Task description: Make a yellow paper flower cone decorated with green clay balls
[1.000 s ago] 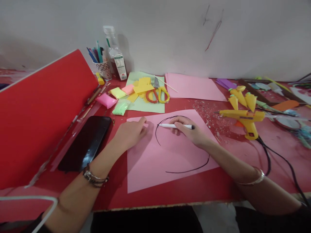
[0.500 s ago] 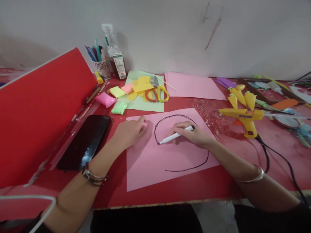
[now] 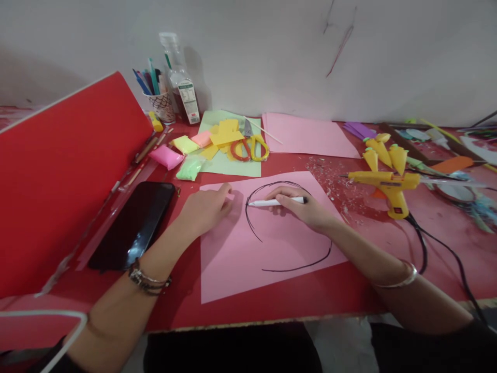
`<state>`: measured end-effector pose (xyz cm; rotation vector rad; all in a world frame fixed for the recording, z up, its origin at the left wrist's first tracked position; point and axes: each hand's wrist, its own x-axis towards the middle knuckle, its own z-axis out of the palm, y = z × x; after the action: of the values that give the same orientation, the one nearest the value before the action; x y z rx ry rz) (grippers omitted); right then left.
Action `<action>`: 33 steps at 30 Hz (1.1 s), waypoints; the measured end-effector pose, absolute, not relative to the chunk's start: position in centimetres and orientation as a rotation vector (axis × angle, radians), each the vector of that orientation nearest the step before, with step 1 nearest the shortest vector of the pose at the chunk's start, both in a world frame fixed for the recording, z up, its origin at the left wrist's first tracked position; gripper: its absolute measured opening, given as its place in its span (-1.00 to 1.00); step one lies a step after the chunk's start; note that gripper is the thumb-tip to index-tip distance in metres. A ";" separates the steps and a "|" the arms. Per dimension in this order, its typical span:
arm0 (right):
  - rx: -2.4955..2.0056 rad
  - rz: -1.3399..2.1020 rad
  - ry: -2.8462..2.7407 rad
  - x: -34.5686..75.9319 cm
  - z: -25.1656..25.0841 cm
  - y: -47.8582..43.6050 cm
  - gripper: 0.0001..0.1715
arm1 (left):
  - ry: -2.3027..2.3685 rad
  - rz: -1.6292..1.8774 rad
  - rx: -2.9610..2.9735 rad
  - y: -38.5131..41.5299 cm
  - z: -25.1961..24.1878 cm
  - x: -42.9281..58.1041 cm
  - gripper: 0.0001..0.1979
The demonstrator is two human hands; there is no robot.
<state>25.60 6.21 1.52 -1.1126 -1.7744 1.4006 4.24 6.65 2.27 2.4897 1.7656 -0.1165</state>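
Note:
On the red table lies a sheet of pink paper (image 3: pixel 229 269) with a partly drawn black rounded outline. My right hand (image 3: pixel 298 207) is closed around a white marker (image 3: pixel 272 202), whose tip touches the left side of the outline. The hand covers part of the outline's right side. My left hand (image 3: pixel 207 210) rests on the paper's upper left edge, with its thumb apart from the bent fingers and nothing seen in it. A black phone (image 3: pixel 134 225) lies to the left of that hand.
A yellow glue gun (image 3: pixel 388 184) with its cord lies on the right. Scissors (image 3: pixel 254 147), clay packets (image 3: pixel 166 157) and more pink paper (image 3: pixel 310 135) are behind. A pen cup (image 3: pixel 162 108) and bottle (image 3: pixel 185 93) stand by the wall; a red board (image 3: pixel 70 181) leans at left.
The marker tip has moved up along the outline's left side, and the marker lies flatter. The black line there now reaches further down and right. My left hand stays on the paper.

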 end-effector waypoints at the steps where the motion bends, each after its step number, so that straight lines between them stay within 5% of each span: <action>1: -1.116 1.379 -1.789 25.6 1.6 6.2 -0.75 | 1.762 -0.114 2.491 6.6 2.2 4.2 -0.66; 25: -1.067 1.611 -1.841 27.4 1.8 6.7 -0.63 | 1.806 -0.108 2.449 6.6 2.3 4.3 -0.65; 33: -1.137 1.363 -1.983 26.4 2.1 6.3 -0.72 | 1.793 -0.096 2.447 6.6 2.2 4.3 -0.65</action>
<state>26.45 6.26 2.08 -1.1372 -1.9827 1.3631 4.30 6.60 2.19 2.4466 1.7931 -0.0959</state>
